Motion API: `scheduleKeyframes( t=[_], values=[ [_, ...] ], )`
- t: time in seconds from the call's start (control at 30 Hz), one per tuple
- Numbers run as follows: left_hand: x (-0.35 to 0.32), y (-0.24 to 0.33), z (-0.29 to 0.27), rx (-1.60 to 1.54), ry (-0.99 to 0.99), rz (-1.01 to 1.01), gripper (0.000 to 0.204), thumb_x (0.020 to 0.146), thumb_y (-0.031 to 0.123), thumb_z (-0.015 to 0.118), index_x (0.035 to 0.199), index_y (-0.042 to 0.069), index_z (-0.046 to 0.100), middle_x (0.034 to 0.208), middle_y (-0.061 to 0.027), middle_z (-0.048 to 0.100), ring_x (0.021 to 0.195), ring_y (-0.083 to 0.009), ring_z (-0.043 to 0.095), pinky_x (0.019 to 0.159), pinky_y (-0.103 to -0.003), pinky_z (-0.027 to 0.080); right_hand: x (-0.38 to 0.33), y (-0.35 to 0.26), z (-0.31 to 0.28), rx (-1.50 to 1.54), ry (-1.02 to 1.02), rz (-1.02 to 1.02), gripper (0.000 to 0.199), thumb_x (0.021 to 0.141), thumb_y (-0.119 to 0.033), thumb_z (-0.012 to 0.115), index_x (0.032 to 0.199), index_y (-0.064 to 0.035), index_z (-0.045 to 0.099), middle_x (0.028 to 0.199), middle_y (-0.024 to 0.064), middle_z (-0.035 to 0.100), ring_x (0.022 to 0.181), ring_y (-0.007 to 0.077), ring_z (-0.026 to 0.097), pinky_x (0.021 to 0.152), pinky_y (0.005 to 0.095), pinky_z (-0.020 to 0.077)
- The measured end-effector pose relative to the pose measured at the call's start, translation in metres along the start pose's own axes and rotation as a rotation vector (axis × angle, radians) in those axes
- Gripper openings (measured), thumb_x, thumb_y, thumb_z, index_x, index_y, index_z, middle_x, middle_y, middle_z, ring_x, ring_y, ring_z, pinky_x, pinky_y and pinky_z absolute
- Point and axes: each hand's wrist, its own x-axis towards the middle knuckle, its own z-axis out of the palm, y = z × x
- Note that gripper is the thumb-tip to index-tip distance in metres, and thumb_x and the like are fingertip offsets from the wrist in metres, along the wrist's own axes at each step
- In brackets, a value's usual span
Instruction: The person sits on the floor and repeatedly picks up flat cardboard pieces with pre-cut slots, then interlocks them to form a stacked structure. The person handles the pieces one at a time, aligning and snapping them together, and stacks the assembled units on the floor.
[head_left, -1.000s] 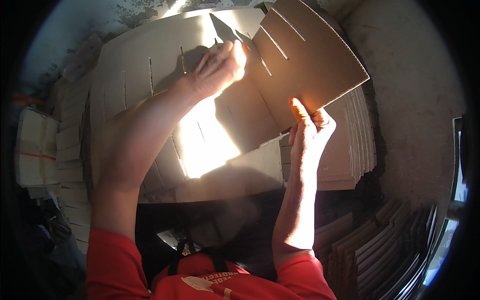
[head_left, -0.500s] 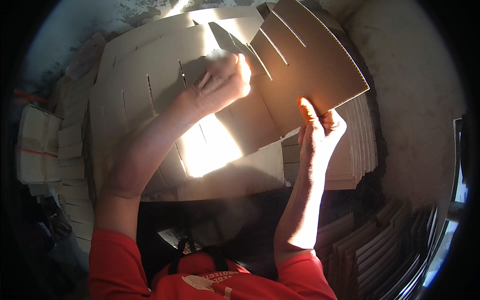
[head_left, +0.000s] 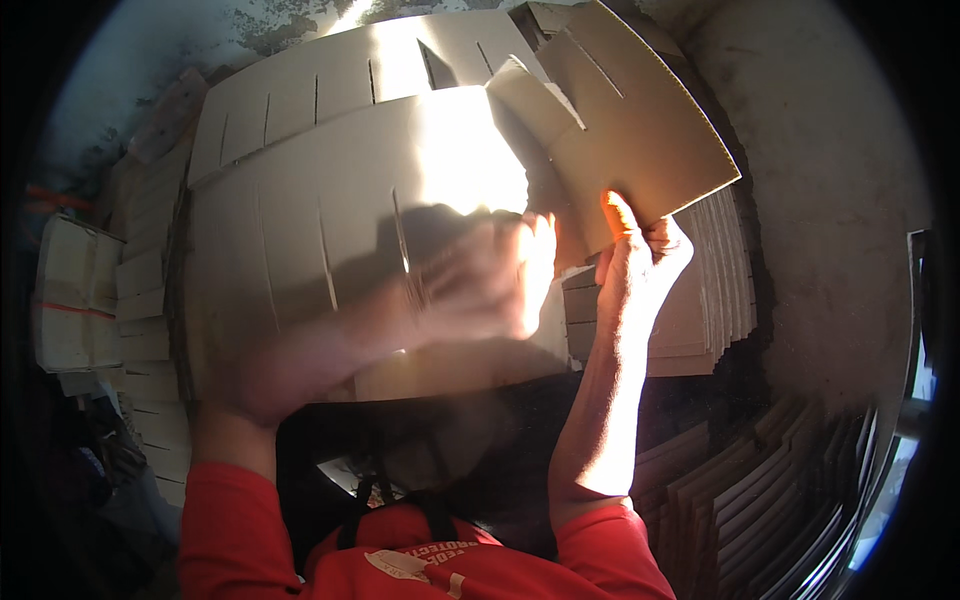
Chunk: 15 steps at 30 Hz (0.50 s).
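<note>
A person's right hand (head_left: 645,250), thumb (head_left: 617,210) pressed on its face, pinches the lower edge of a brown slotted cardboard panel (head_left: 645,130), tilted at the right end of a pale slotted sheet (head_left: 290,190), while the left hand (head_left: 500,280), blurred near that end, leaves its grip, loose or closed, impossible to tell. With the panel apparently held by one edge alone, a sideways tug could twist it and crease or tear it. Behind the pale sheet lies a second slotted sheet (head_left: 245,130); a cardboard stack (head_left: 695,290) sits right of the wrist.
</note>
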Motion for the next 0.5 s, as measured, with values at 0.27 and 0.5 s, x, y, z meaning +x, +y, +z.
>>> scheduleKeyframes(
  t=[0.27, 0.5],
  values=[
    [-0.008, -0.055, 0.019, -0.599, 0.264, -0.732, 0.044, 0.079, 0.030, 0.079, 0.111, 0.001, 0.068, 0.078, -0.0085, 0.066, 0.060, -0.0180, 0.057, 0.058, -0.028, 0.047, 0.002, 0.010, -0.004, -0.109, 0.040, -0.072, 0.009, 0.084, -0.009, 0.074, 0.088, -0.0001, 0.073, 0.065, 0.0034, 0.065, 0.034, 0.0019, 0.034, 0.034, 0.0185, 0.0229],
    [-0.034, -0.142, 0.094, 0.038, -0.397, -0.836, 0.019, 0.087, 0.010, 0.056, 0.100, -0.002, 0.064, 0.103, -0.0126, 0.061, 0.104, -0.0292, 0.055, 0.088, -0.041, 0.047, 0.004, 0.012, -0.006, -0.183, 0.051, -0.078, 0.009, 0.084, -0.009, 0.074, 0.089, -0.0019, 0.074, 0.061, 0.0020, 0.062, 0.033, 0.0013, 0.035, 0.033, 0.0175, 0.0246]
  ],
)
